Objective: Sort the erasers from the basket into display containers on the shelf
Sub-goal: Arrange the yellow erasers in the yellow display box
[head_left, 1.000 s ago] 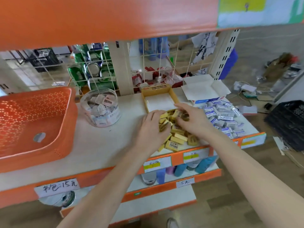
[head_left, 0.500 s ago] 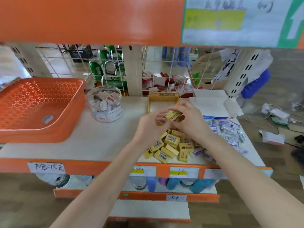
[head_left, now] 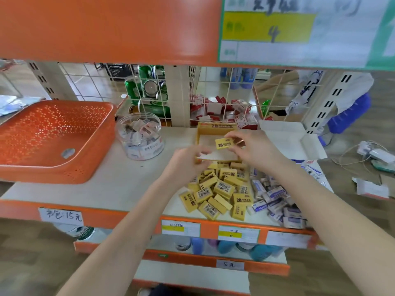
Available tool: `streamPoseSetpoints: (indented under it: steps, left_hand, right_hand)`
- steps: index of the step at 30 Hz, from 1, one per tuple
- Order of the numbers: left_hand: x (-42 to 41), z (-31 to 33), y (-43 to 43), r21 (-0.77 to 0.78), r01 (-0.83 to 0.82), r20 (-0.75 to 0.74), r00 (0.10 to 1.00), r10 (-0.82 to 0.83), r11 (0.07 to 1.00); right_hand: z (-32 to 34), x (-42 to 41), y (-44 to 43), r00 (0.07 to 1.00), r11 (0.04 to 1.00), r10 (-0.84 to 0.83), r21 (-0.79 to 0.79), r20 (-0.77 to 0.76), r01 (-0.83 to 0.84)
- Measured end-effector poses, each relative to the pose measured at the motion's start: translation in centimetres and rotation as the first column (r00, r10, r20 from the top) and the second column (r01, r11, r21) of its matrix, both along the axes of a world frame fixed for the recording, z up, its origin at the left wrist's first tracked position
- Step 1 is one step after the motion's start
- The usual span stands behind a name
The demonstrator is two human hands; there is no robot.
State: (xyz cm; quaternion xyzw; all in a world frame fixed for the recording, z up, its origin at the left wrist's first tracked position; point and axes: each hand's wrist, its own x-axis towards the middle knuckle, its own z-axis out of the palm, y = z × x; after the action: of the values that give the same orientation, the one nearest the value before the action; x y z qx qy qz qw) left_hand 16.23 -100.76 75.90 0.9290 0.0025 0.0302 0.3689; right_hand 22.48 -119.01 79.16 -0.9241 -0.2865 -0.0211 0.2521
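Shelf (head_left: 128, 184): white surface, orange front edge. The right hand (head_left: 254, 148) pinches one eraser (head_left: 223, 143) between thumb and fingers, above the box (head_left: 215, 126). The left hand (head_left: 188, 161), just left of it, is blurred; its grip cannot be determined. The pile (head_left: 220, 189) lies below both hands.

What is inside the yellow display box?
Yellow display box: bare white floor showing. The right hand pinches a yellow eraser above it; the left hand hides its front corner.
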Motion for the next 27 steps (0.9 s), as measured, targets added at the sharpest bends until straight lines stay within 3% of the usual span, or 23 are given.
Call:
streamPoseSetpoints:
  steps: [2, 9, 18, 21, 24, 27]
  left_hand:
    - [0.2, -0.6, 0.5, 0.104, 0.076, -0.039, 0.997, -0.073, 0.992]
    - [1.4, -0.7, 0.9, 0.220, 0.167, -0.007, 0.985, -0.170, 0.961]
    - [2.2, 0.7, 0.8, 0.495, 0.269, 0.001, 0.951, -0.310, 0.826]
    - [1.8, 0.3, 1.2, 0.382, 0.204, 0.073, 0.966, -0.250, 0.901]
    - [1.2, -0.1, 1.7, 0.088, 0.112, 0.089, 0.989, -0.120, 0.990]
    - [0.9, -0.6, 2.0, -0.118, 0.010, 0.120, 0.993, 0.005, 0.993]
  right_hand:
    - [-0.4, 1.3, 0.2, 1.000, 0.999, -0.017, -0.041, 0.004, 0.017]
    - [-2.2, 5.1, 2.7, 0.999, 0.985, -0.044, -0.170, 0.001, 0.044]
    - [-4.0, 7.1, 6.5, 0.996, 0.985, -0.085, -0.155, -0.017, 0.081]
    - [-4.4, 6.9, 7.1, 0.997, 0.990, -0.077, -0.115, 0.026, 0.079]
    - [-4.5, 6.5, 7.2, 0.992, 0.987, -0.123, -0.098, 0.031, 0.126]
    - [-4.7, 7.0, 7.2, 0.995, 0.986, -0.096, -0.132, 0.038, 0.100]
